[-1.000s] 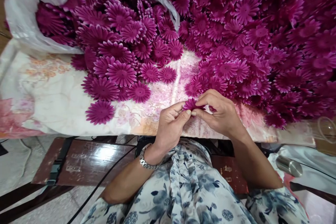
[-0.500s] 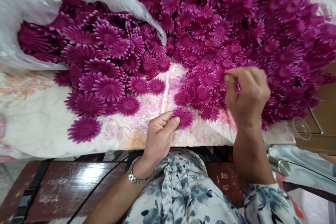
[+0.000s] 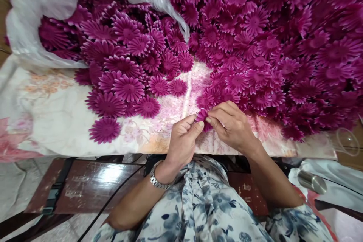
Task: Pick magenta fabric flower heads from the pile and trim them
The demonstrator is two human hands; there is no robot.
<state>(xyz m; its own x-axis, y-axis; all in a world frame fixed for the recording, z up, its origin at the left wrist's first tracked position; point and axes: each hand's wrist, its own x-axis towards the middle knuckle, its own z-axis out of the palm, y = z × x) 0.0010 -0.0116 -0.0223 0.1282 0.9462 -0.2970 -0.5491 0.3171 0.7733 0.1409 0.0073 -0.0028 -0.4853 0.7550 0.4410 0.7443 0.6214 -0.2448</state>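
Two hands: fingertips meet at the near edge of the cloth.
Left hand: thumb and forefinger pinch a magenta flower.
Right hand: fingertips pinch the same flower.
Flower position: just beside the flower pile.

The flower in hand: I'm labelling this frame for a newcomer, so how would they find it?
Start at the floral cloth covered with heaps of magenta flowers. At its near edge the left hand and right hand meet fingertip to fingertip. The flower pinched between them is the only one held, and it is partly hidden.
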